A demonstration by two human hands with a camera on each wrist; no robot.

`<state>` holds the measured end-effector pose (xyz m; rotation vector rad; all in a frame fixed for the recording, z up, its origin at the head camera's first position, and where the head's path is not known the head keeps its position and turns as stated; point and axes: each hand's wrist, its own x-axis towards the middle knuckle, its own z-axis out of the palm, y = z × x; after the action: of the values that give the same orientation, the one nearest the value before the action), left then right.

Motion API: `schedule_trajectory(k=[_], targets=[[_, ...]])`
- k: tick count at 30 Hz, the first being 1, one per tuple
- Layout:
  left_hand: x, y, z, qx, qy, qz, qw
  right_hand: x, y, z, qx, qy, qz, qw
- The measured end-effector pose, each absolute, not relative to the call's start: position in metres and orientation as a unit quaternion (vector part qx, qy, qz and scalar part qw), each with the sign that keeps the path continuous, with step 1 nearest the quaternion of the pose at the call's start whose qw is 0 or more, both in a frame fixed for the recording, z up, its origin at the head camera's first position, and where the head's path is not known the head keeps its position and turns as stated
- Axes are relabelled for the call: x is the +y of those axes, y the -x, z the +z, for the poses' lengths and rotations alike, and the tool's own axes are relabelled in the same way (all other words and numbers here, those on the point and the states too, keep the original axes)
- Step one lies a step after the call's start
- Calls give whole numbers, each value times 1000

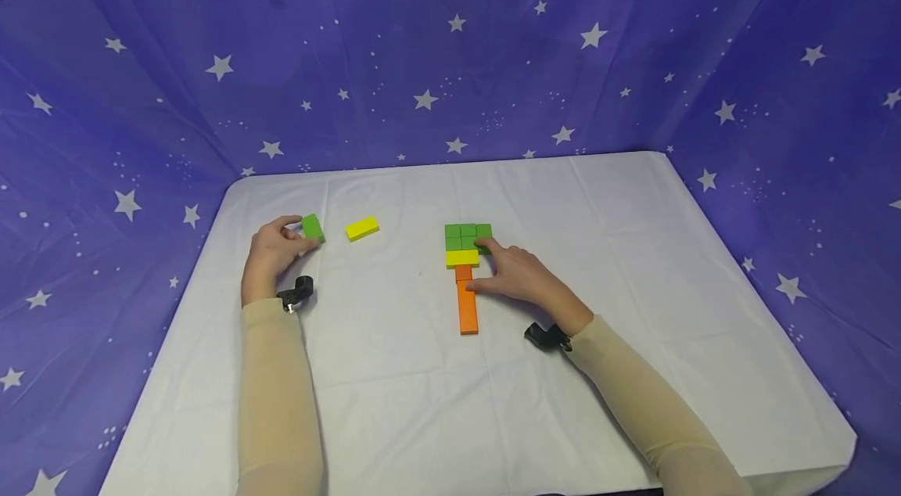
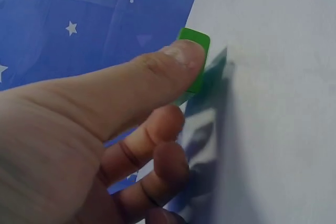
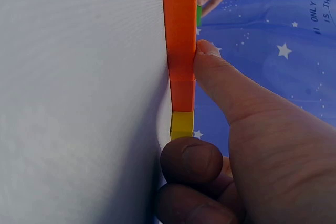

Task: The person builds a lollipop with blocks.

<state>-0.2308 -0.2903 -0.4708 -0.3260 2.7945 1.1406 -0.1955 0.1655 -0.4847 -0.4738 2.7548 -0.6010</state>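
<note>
Between thumb and fingers, my left hand point(image 1: 274, 252) pinches a green block point(image 1: 313, 228) on the left of the table. Its thumb covers much of that block in the left wrist view. My right hand point(image 1: 522, 274) rests against a flat arrangement of blocks. At its top are several green blocks point(image 1: 461, 236), then a yellow block point(image 1: 461, 259), a short orange block point(image 1: 463, 273) and a long orange block point(image 1: 468, 310) in line. The right thumb touches the long orange block point(image 3: 181, 30); the index fingertip rests on a green block.
A loose yellow block point(image 1: 362, 228) lies between the left hand and the arrangement. White cloth point(image 1: 394, 418) covers the table. Purple star-printed curtain point(image 1: 394, 58) hangs behind and at both sides. A small black camera point(image 1: 545, 337) is on the right wrist.
</note>
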Motion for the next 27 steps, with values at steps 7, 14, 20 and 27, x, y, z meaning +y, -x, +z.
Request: schedule_trajectory(k=[7,14,20,27], targets=[[-285,234,-468,900,84,427,19,164,196,-484,953,163,-210,143],[-271,238,-465,896,61,440,-23,165,195,-486,953,163,-211,142],[-254,241,-459,894,44,445,-27,165,196,-486,953,164,-212,140],[-233,244,-455,893,14,450,-24,166,196,-487,954,164,-210,139]])
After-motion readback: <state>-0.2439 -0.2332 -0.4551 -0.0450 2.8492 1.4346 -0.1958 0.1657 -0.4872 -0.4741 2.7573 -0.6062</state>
